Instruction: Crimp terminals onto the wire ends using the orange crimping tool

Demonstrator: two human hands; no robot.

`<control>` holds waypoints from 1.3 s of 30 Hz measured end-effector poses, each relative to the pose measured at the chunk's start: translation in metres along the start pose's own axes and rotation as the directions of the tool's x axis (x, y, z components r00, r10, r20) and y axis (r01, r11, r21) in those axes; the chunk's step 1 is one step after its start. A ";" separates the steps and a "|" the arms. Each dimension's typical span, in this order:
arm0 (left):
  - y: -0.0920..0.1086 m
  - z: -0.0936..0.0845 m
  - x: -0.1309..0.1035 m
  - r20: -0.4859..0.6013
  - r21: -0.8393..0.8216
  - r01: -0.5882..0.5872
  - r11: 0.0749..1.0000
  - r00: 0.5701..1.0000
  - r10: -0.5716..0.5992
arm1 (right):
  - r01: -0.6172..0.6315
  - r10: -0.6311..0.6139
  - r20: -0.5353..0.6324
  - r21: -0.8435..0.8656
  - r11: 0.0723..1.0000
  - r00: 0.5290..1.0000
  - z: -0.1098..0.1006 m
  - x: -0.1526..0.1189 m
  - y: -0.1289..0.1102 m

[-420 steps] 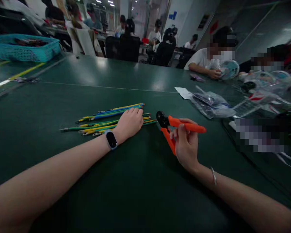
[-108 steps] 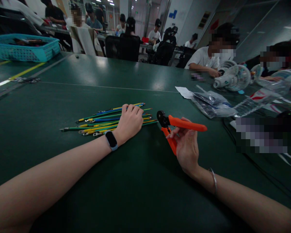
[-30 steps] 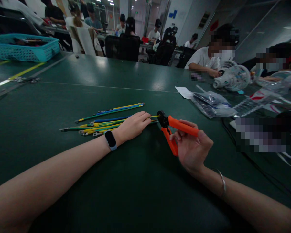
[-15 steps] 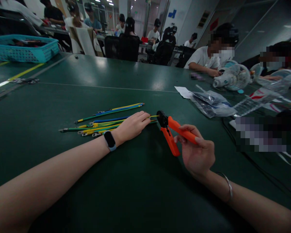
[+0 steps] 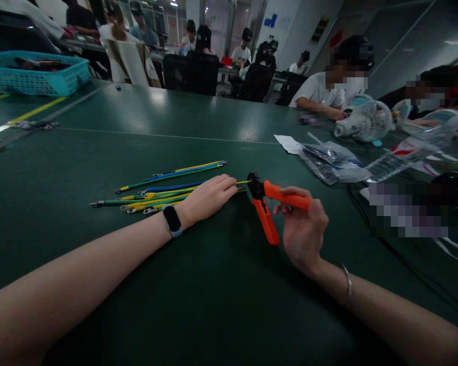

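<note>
My left hand (image 5: 208, 197) lies over a bunch of cables, its fingers together around a thin yellow wire (image 5: 242, 182). The wire's tip reaches the black jaws of a crimping tool (image 5: 256, 186). My right hand (image 5: 303, 221) is closed on the tool's upper orange handle, while the lower orange handle is spread away from it. To the left of my left hand are several green, yellow and blue cables (image 5: 118, 202) with metal lugs. A few more cables (image 5: 175, 172) lie just beyond them.
A turquoise basket (image 5: 61, 81) holds dark items at the far left. On the right are plastic bags (image 5: 332, 160), a clear bottle (image 5: 408, 155), a white fan (image 5: 368, 122) and a black cable (image 5: 397, 256). People sit across the table and behind it.
The handles of the crimping tool are wider apart; the upper one has risen along with my right hand, which has shifted slightly left. My left hand has stayed in place.
</note>
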State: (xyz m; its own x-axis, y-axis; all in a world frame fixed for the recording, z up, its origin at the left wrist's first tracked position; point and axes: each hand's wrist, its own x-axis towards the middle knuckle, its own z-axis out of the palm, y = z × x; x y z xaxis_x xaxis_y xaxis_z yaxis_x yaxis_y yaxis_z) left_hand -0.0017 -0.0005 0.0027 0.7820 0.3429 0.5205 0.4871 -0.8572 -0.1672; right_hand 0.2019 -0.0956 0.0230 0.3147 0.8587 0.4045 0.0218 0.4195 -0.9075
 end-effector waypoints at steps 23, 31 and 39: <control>0.000 0.001 0.000 0.011 0.013 0.006 1.000 1.000 -0.006 | -0.067 0.064 0.057 0.056 0.996 0.996 0.004 -0.009 -0.003; 0.000 0.000 0.001 0.029 0.001 0.018 1.000 0.999 -0.018 | -0.080 0.080 0.000 0.108 0.991 0.997 -0.001 0.002 -0.004; 0.000 0.002 0.000 -0.002 -0.010 0.009 1.000 1.000 -0.009 | -0.047 0.043 0.035 0.128 0.991 0.998 0.001 0.000 0.000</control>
State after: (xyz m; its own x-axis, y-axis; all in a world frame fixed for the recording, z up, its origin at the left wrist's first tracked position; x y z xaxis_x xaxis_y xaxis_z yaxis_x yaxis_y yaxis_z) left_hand -0.0012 0.0002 0.0010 0.7769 0.3493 0.5238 0.4900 -0.8579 -0.1546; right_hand 0.2014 -0.0953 0.0234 0.2816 0.8858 0.3688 -0.1152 0.4128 -0.9035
